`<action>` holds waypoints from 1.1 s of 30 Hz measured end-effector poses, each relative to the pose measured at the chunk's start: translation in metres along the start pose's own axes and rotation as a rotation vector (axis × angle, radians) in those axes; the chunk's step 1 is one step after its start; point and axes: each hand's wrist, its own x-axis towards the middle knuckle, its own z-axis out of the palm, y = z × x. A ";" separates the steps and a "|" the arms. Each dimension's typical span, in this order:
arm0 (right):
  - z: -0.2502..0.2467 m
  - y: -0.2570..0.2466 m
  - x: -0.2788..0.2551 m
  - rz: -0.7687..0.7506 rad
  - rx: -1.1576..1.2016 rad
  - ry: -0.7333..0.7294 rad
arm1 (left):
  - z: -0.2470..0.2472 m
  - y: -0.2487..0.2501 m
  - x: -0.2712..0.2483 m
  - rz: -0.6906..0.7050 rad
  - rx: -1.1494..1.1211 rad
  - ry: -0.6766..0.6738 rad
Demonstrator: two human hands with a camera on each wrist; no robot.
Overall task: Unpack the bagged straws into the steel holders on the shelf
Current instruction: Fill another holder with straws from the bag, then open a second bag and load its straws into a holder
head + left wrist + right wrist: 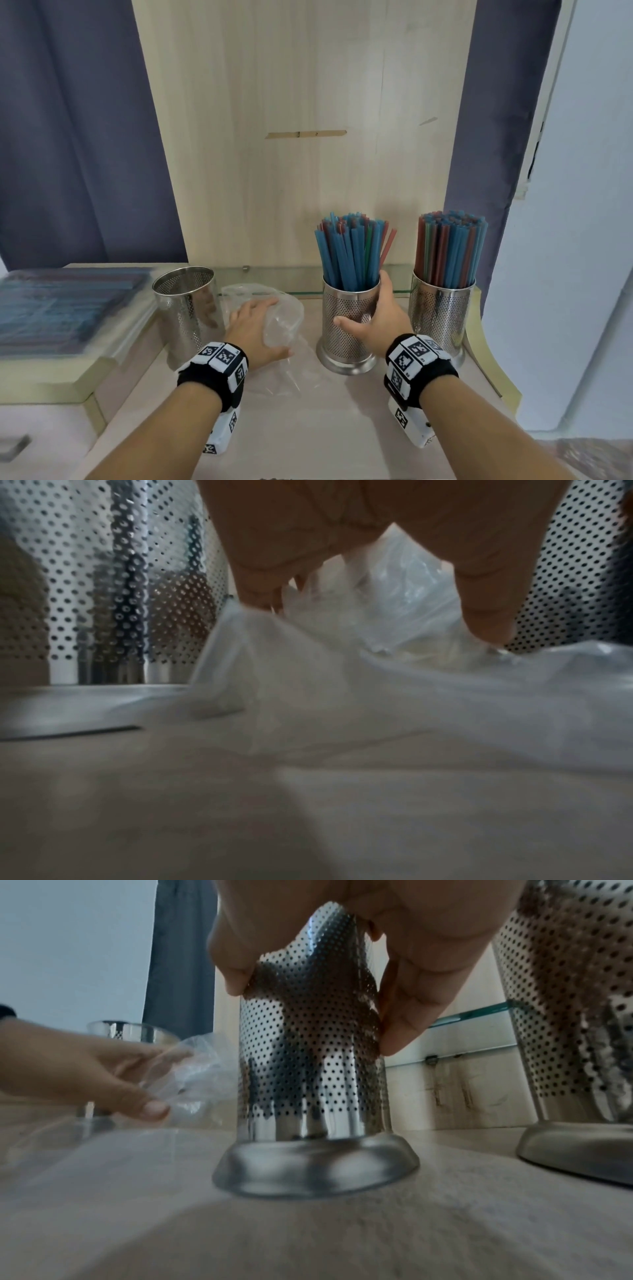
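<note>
Your right hand (pixel 373 322) wraps the middle perforated steel holder (pixel 346 329), thumb on its front wall, fingers curled round the right side; the holder stands upright on the pale wooden shelf (pixel 308 411), packed with blue, red and green straws (pixel 352 253). Just right of it, a second perforated steel holder (pixel 440 315) is likewise full of straws (pixel 448 250).

Your left hand (pixel 253 325) grips the crumpled clear plastic bag (pixel 284 318), fingers and thumb curled into the film; the bag lies on the shelf between the middle holder and an empty perforated steel holder (pixel 186 305) at left. No straws visible in that bag.

Farther left, on a raised cream ledge (pixel 85 370), a flat clear pack of bagged straws (pixel 65 305) lies blurred.
</note>
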 end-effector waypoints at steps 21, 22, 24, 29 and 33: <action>-0.078 0.015 -0.111 -0.044 0.110 0.020 | 0.001 0.002 -0.002 0.020 0.035 0.029; -0.082 0.018 -0.113 -0.038 0.106 0.038 | 0.001 0.002 -0.002 0.024 0.036 0.030; -0.091 0.022 -0.117 -0.026 0.083 0.074 | 0.001 0.003 -0.002 0.038 0.042 0.037; -0.112 0.036 -0.126 0.050 0.050 0.129 | 0.003 0.003 -0.001 0.054 0.058 0.057; -0.125 0.042 -0.131 0.097 0.027 0.180 | 0.003 0.003 0.001 0.060 0.079 0.044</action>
